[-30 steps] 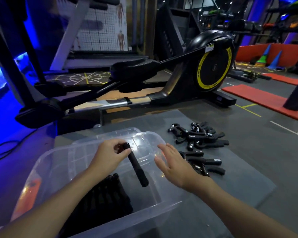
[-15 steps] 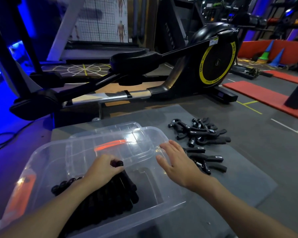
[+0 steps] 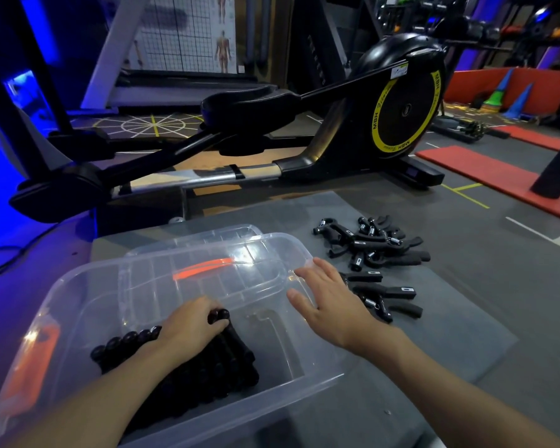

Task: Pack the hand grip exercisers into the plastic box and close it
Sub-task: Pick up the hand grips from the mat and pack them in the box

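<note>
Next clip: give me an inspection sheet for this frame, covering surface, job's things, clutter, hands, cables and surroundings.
Surface: grey floor mat, under the box and the loose pieces.
Job's things: clear plastic box with orange latches, open; row of black hand grip exercisers packed inside at its left; loose black exercisers in two clusters on the mat to its right; clear lid lies behind the box.
Clutter: nothing seen.
Hands: left hand grips the row's end exerciser inside the box; right hand open, fingers straight, at the box's right rim.
Cables: dark cable on the floor, far left.
Surroundings: black and yellow elliptical trainer behind; red mats and cones to the right.
</note>
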The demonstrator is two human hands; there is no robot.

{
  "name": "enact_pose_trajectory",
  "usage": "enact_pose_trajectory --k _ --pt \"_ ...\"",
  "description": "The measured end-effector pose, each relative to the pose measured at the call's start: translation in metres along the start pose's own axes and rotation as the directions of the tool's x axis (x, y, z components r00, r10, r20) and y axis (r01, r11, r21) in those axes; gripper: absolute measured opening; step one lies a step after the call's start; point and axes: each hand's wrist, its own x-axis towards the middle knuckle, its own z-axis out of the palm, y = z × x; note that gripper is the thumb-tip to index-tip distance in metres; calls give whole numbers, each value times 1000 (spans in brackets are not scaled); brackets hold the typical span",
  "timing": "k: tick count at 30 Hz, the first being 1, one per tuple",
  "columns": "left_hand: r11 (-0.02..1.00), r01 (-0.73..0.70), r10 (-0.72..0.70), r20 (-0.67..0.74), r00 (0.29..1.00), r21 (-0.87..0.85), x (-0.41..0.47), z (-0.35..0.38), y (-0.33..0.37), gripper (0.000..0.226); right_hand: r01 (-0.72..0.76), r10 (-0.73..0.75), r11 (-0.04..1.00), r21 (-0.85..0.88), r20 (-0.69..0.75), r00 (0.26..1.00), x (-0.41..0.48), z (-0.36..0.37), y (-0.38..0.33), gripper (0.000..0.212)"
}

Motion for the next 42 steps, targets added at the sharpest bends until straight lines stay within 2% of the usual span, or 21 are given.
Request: enact_pose_trajectory --k 6,11,14,16,18,19,21,26,30,34,37,42 --pt "999 -19 17 -54 998 -33 -2 -2 7 24 12 -12 1000 13 -11 1000 1 1 3 55" --pt "965 -208 172 -214 962 -159 3 -21 52 22 33 -29 995 92 -52 998 2 2 5 53" --pt "931 -313 250 -297 922 -187 4 -31 90 20 -3 57 934 356 -139 989 2 1 5 44" --pt "910 -364 285 -338 897 -199 8 -36 115 17 -38 186 808 588 -193 964 3 -4 8 34" --pt "891 -398 304 -363 881 -217 16 -38 140 15 -47 281 726 687 -234 931 5 -9 18 22" --pt "887 -405 310 -362 879 -224 21 -38 152 17 -60 304 727 684 -242 921 6 -10 27 19" --pt "897 -395 321 -323 890 -197 33 -33 170 27 -130 339 768 627 -225 913 7 -10 50 19" --pt "925 -375 380 -138 915 59 60 -15 192 54 -345 447 820 457 -134 885 6 -10 119 16" --pt "921 -347 356 -21 934 174 68 3 185 71 -470 511 827 309 -62 857 24 -3 163 32" --pt "905 -361 377 -32 926 222 69 8 178 82 -475 488 859 190 -29 872 51 11 191 38" --pt "903 -364 379 -25 925 229 68 9 179 81 -444 443 896 -31 -12 896 67 16 209 57" --pt "902 -362 385 -57 921 237 68 11 178 77 -410 416 906 -106 48 908 82 14 238 85"
